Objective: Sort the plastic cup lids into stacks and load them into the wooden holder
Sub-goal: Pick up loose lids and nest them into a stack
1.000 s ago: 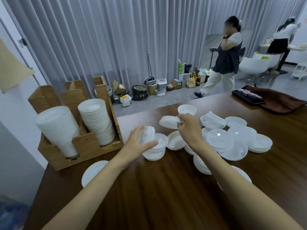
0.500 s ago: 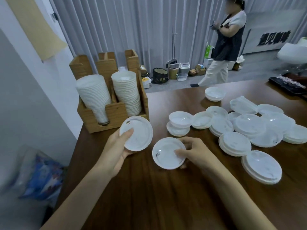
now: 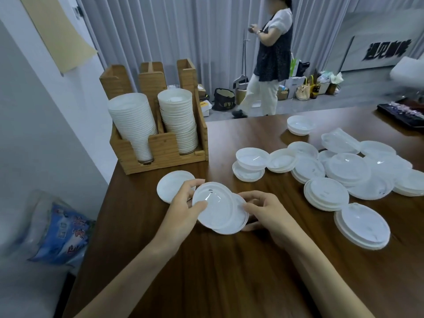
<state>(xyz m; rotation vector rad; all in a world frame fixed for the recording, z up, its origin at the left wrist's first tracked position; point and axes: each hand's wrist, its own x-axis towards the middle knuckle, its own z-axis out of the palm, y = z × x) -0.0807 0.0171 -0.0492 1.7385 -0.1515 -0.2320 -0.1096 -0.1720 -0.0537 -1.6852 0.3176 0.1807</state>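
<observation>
Two white plastic cup lids are being held low over the bench (image 3: 229, 283), near its left end and in front of the wooden holder (image 3: 160, 154). The left hand (image 3: 183, 210) is pinching the upper lid (image 3: 214, 204) at its left rim, thumb on the face and fingers on the far edge. The right hand (image 3: 268, 214) is grasping the lower lid (image 3: 237, 222) at its right rim with curled fingers. The lids are overlapping but offset, not yet nested.

Handling, by judgement: each lid is looking thin, very light and smooth. It is likely flexing under pressure, and nested lids are likely sliding apart. The rim is the stiffest part, so opposite rim edges are the place to take hold, with light pressure only.

Orientation: each lid is a round disc, so it has no long axis in its plane. Both faces are tilting up toward the wearer. The small hole in the upper lid is lying at the far side. Whether the top or the underside is facing up cannot be told.

One single lid (image 3: 169, 187) is lying flat beside the left hand. Many loose lids (image 3: 344, 171) are lying to the right.
</observation>
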